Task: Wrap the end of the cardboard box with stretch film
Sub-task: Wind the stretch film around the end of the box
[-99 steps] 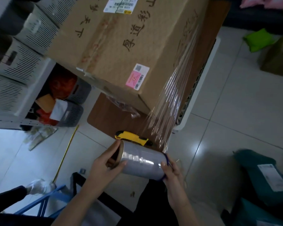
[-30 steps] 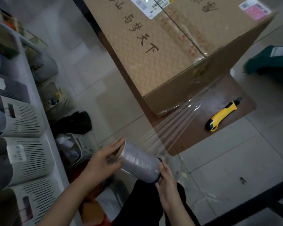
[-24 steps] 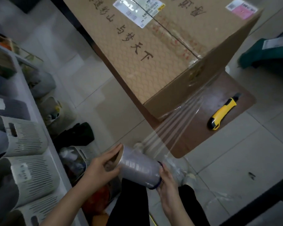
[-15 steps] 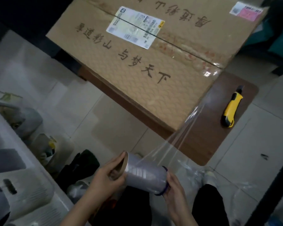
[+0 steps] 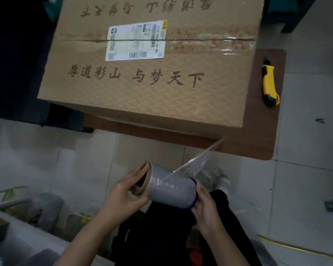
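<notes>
We see one cardboard box (image 5: pixel 146 89) on one brown table (image 5: pixel 261 131), its right end showing glossy film. To its right the tabletop is bare except for one yellow utility knife (image 5: pixel 270 84), lying apart from the box. Open tiled floor (image 5: pixel 306 179) surrounds the table's near and right edges. Below, one stretch film roll (image 5: pixel 172 190) is held level, a film sheet (image 5: pixel 198 160) running up toward the box's near right corner. Our left hand (image 5: pixel 123 196) grips its open core end; our right hand (image 5: pixel 206 206) clasps the other.
</notes>
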{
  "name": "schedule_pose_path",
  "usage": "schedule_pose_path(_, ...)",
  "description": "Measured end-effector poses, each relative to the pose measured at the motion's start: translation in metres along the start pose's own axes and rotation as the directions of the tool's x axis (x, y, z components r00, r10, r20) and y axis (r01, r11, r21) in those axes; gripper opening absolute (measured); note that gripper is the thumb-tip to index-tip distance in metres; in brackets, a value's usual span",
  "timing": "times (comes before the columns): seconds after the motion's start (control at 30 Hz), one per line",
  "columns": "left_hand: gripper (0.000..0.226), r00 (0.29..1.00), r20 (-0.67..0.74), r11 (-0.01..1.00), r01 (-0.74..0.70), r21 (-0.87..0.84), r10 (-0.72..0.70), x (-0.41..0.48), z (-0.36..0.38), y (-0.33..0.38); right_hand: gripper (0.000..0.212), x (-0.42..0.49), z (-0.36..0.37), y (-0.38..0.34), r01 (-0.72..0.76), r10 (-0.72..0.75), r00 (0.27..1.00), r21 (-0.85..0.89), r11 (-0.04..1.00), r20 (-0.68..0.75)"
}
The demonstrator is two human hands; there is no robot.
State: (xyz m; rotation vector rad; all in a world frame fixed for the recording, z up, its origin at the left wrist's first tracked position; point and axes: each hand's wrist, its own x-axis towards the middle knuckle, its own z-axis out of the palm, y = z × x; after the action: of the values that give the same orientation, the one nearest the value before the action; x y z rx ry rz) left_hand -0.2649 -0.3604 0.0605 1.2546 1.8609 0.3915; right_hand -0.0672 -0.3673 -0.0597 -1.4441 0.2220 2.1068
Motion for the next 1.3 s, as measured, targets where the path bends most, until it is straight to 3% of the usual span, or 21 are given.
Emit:
schedule_pose_path(0.3, 0.073, 0.969, 0.193, 0.986, -0.165, 0.038, 0.155, 0.066, -0.054, -0.03, 0.034, 0.022, 0.053, 0.032, 0.135, -0.122, 0.988, 0.146, 0.98, -0.097)
schedule_pose_path(0.43, 0.067, 0.88, 0.356, 0.921, -0.374, 0.107, 0.316, 0.102, -0.086, -0.043, 0.031, 0.027, 0.093, 0.064, 0.227, -0.166, 0.962, 0.3, 0.926, -0.217)
schedule_pose_path(0.6, 0.063, 0.798, 0.496, 0.872, -0.467, 0.149, 0.342, 0.134, -0.115, -0.047, 0.028, 0.041, 0.134, 0.103, 0.359, -0.242, 0.922, 0.437, 0.824, -0.302)
schedule_pose_path(0.83, 0.052, 0.857, 0.462, 0.946, -0.309, 0.1, 0.231, 0.135, -0.135, -0.068, 0.04, 0.055, 0.17, 0.145, 0.443, -0.294, 0.89, 0.51, 0.738, -0.348)
schedule_pose_path(1.03, 0.058, 0.859, 0.411, 0.923, -0.373, 0.097, 0.304, 0.117, -0.158, -0.099, 0.035, 0.066, 0.192, 0.182, 0.485, -0.339, 0.872, 0.525, 0.7, -0.354)
schedule_pose_path(1.3, 0.063, 0.781, 0.495, 0.861, -0.495, 0.116, 0.382, 0.123, -0.21, -0.139, 0.023, 0.078, 0.24, 0.225, 0.525, -0.377, 0.85, 0.555, 0.645, -0.366)
